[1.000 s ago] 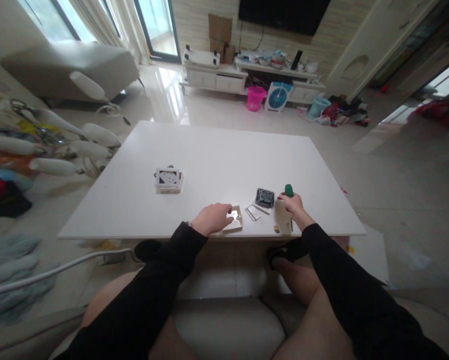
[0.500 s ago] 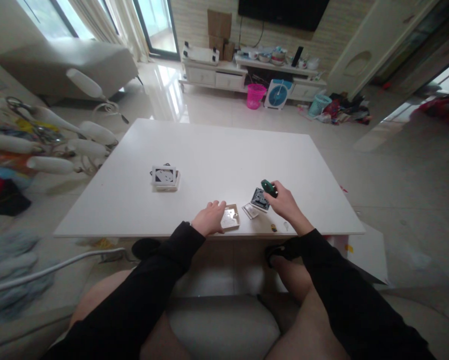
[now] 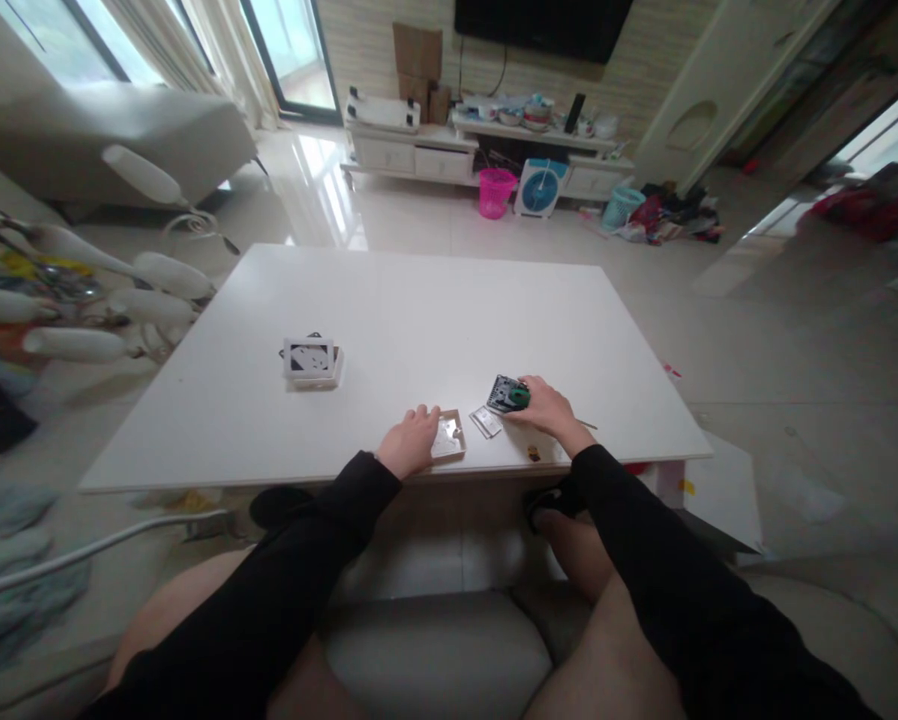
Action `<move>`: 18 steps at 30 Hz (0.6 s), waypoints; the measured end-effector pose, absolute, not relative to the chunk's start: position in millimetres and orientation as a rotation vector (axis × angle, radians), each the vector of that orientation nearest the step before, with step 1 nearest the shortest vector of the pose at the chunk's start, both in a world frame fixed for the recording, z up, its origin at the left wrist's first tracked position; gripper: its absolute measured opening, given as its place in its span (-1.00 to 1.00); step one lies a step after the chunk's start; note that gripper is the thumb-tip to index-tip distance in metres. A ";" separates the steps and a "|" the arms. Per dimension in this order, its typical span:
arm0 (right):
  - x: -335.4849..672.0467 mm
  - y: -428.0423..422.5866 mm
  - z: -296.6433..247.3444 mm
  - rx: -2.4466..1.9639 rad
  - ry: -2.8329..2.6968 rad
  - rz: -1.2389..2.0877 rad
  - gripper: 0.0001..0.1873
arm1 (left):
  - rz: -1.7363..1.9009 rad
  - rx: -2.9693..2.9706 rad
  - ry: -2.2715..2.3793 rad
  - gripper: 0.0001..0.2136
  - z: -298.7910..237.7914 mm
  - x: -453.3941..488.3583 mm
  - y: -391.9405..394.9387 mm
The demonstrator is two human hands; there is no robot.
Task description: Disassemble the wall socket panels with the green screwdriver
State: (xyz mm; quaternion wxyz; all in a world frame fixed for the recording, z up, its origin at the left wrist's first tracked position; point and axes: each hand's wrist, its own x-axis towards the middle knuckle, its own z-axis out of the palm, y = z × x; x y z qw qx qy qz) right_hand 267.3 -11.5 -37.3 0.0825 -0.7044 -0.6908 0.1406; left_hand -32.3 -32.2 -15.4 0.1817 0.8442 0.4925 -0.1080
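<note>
My left hand [image 3: 410, 442] lies over the left side of a shallow white plastic box [image 3: 458, 436] and grips its edge. My right hand [image 3: 548, 408] is closed around a screwdriver with a green handle [image 3: 520, 397]. Its thin shaft sticks out behind the hand, to the right. The same fingers also hold a dark square socket part [image 3: 500, 392] above the table. Under and left of that part lies a small white frame-like piece [image 3: 486, 421]. A small brown-yellow piece [image 3: 534, 454] rests near the table's front edge.
On the left of the white table [image 3: 419, 310] sits a stack with a white-framed socket panel [image 3: 309, 357] on top. A lamp with white shades [image 3: 149, 175] stands off the left edge. Beyond are a pink basket [image 3: 497, 194] and a blue fan [image 3: 540, 188].
My right hand has turned the screwdriver so its shaft points back right, and the socket part has tilted and shifted beside the handle. My left hand stays on the box. The whole view has shifted slightly.
</note>
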 end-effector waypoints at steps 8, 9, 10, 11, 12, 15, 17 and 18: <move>261.4 -8.8 -50.9 -2.151 -2.035 0.433 -0.36 | -0.318 2.333 1.370 -0.09 -14.6 -40.6 -30.6; 261.5 -8.3 -51.3 -2.151 -2.041 0.424 -0.36 | -0.317 2.328 1.373 -0.11 -14.6 -41.9 -30.6; 261.4 -8.0 -51.7 -2.147 -2.049 0.418 -0.36 | -0.314 2.323 1.380 -0.12 -14.9 -43.1 -30.6; 261.2 -7.8 -52.1 -2.143 -2.055 0.416 -0.36 | -0.313 2.316 1.390 -0.12 -15.4 -44.2 -30.6; 260.8 -7.8 -52.3 -2.138 -2.061 0.417 -0.36 | -0.314 2.310 1.400 -0.12 -16.1 -45.1 -30.5; 259.0 -8.1 -52.3 -2.130 -2.077 0.405 -0.41 | -0.316 2.306 1.423 -0.18 -18.6 -46.4 -30.0; 258.0 -8.3 -51.8 -2.142 -2.082 0.388 -0.43 | -0.312 2.310 1.427 -0.23 -19.5 -46.3 -29.7; 257.8 -8.3 -51.5 -2.149 -2.080 0.385 -0.43 | -0.312 2.311 1.429 -0.24 -19.4 -46.1 -29.6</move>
